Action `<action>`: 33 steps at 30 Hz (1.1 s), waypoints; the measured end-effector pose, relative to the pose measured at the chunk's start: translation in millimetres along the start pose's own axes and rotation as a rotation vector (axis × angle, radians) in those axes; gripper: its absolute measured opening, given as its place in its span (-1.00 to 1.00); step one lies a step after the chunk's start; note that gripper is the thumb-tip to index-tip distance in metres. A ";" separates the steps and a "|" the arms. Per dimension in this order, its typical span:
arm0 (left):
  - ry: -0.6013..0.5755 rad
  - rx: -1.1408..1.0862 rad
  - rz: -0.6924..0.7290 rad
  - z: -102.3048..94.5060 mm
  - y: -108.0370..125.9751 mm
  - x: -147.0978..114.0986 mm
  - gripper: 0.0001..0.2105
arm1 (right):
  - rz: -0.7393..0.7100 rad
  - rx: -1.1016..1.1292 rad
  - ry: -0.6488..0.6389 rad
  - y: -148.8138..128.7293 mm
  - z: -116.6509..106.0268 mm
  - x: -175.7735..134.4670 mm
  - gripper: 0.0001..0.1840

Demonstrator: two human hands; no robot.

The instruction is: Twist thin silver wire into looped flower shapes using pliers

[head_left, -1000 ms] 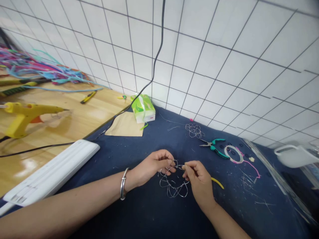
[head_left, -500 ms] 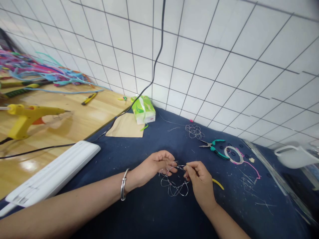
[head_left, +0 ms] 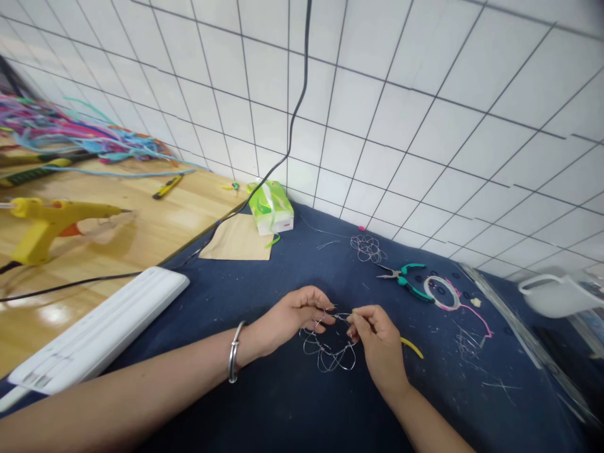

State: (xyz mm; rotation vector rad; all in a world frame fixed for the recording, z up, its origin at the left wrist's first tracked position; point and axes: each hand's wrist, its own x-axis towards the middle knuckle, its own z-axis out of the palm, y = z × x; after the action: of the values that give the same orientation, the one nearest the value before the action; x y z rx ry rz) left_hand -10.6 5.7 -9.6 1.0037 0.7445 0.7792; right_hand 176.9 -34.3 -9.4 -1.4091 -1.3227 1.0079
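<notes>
A ring of thin silver wire bent into petal-like loops [head_left: 330,360] hangs between my two hands, above the dark blue table cover. My left hand [head_left: 302,314], with a silver bangle [head_left: 233,353] on the wrist, pinches the ring's upper left side. Thumb and forefinger of my right hand [head_left: 377,333] are closed on the wire at its upper right. Fingers hide parts of the ring. Beyond lies a similar looped wire piece [head_left: 367,248], close to pliers with teal handles [head_left: 408,280]. A yellow curved handle [head_left: 413,348] shows beside my right hand.
A roll of wire [head_left: 441,294] and loose wire offcuts [head_left: 467,345] lie on the right. On the left are a white power strip [head_left: 104,327], a yellow glue gun [head_left: 51,223] and a utility knife [head_left: 168,187]. A tissue pack [head_left: 271,207] sits near the tiled wall, beside brown paper [head_left: 236,239].
Both hands stay nearly in place, still gripping the wire ring. The view and the ring have shifted only very slightly.
</notes>
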 end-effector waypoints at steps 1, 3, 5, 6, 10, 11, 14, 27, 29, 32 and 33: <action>-0.001 -0.002 -0.001 0.4 0.4 0.0 -0.88 | 0.005 0.005 0.002 0.2 0.1 0.0 -0.86; -0.005 -0.005 0.001 1.0 1.1 -0.3 -0.88 | 0.016 0.021 0.002 0.8 0.4 0.1 -0.85; -0.013 -0.006 0.004 1.3 1.6 -0.9 -0.88 | 0.027 0.045 0.002 1.8 0.7 0.4 -0.85; -0.018 -0.008 0.007 1.3 1.7 -1.2 -0.88 | 0.034 0.056 0.002 2.4 0.8 0.6 -0.85; -0.032 -0.010 0.023 1.0 1.4 -1.8 -0.89 | 0.047 0.081 0.005 4.6 1.0 1.7 -0.83; -0.030 -0.004 0.029 0.9 1.1 -1.6 -0.89 | 0.046 0.083 0.009 4.9 1.1 2.1 -0.82; -0.017 0.025 0.054 0.6 0.4 -0.9 -0.89 | 0.037 0.090 0.014 4.7 1.5 3.0 -0.80; 0.032 0.094 -0.009 3.6 3.8 -1.7 -0.85 | 0.038 0.049 -0.049 1.3 2.1 2.4 -0.80; 0.023 0.091 -0.010 3.6 4.1 -2.1 -0.84 | 0.034 0.044 -0.055 1.2 2.2 2.9 -0.80; -0.001 0.086 0.014 3.1 4.3 -2.9 -0.83 | 0.033 0.044 -0.058 0.8 2.8 2.9 -0.79; -0.006 0.086 0.022 2.9 4.4 -3.2 -0.82 | 0.033 0.045 -0.056 0.5 3.0 2.7 -0.79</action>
State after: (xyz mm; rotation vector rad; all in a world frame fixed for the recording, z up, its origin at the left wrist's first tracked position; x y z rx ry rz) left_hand -10.8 3.2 -4.0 1.0928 0.7685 0.7682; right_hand 174.3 -31.3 -10.6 -1.3813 -1.3131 1.1002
